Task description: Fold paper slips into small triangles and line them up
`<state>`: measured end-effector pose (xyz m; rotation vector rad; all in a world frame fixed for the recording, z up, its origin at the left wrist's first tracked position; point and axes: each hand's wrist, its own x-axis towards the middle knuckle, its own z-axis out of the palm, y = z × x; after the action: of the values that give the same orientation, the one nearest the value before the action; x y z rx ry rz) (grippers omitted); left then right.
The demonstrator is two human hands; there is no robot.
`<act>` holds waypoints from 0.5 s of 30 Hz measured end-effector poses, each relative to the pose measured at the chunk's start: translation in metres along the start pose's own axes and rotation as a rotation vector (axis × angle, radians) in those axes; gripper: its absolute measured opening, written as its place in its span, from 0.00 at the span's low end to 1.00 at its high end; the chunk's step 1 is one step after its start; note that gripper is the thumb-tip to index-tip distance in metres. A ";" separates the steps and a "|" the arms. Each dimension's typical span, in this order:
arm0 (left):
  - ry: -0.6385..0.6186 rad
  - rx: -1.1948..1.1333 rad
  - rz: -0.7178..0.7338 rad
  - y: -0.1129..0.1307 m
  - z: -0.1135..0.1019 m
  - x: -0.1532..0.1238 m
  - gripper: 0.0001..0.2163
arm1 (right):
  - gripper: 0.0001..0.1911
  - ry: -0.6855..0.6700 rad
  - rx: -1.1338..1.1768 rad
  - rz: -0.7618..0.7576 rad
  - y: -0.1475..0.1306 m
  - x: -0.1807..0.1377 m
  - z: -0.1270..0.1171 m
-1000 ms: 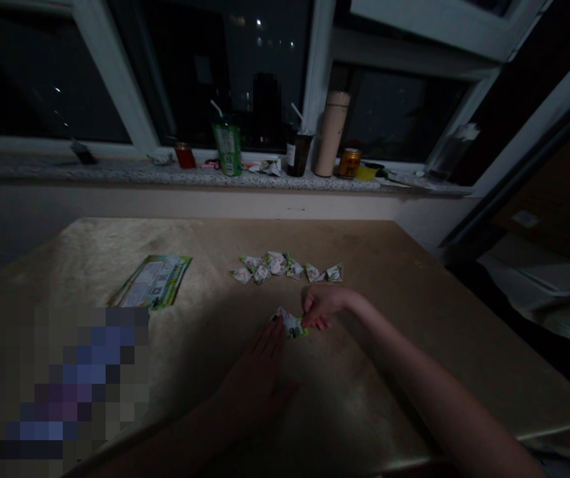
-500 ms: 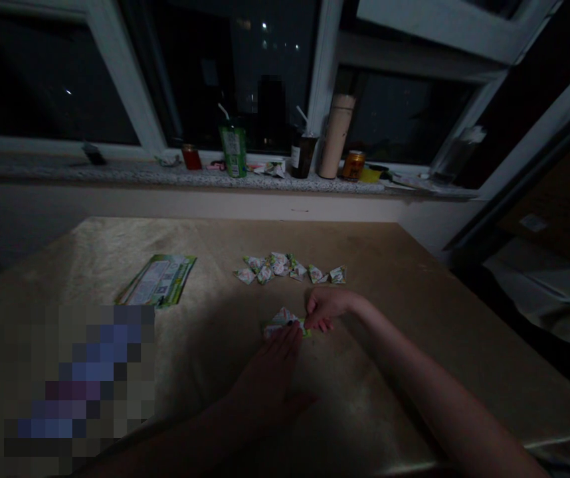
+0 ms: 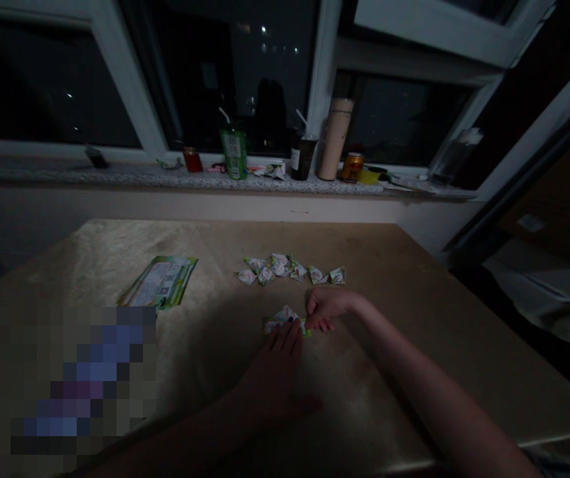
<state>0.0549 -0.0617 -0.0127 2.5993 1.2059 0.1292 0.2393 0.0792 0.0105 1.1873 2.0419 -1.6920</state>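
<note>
Where the folded paper [image 3: 285, 313] stretches left to right on the bench [image 3: 375, 252], I have my left hand [image 3: 274, 368] laid flat over its near side, gripping nothing, and my half-curled right hand [image 3: 327, 305] at its right end, whether pinching I cannot tell.

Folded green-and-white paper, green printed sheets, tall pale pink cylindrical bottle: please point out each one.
Folded green-and-white paper [image 3: 285, 312]: head view, its pale upper peak.
Green printed sheets [image 3: 162, 281]: head view, middle of top sheet.
Tall pale pink cylindrical bottle [image 3: 335, 141]: head view, middle of body.
</note>
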 end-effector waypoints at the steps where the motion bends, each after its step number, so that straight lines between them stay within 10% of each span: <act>1: 0.004 0.005 0.005 0.000 0.001 0.000 0.48 | 0.20 0.002 0.001 0.001 0.000 0.000 0.000; 15: 0.027 0.022 0.008 0.002 0.000 -0.001 0.49 | 0.23 0.120 -0.029 0.069 -0.003 0.002 0.008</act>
<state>0.0554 -0.0638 -0.0126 2.6297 1.2126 0.1547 0.2334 0.0728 0.0086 1.3636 2.0603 -1.5907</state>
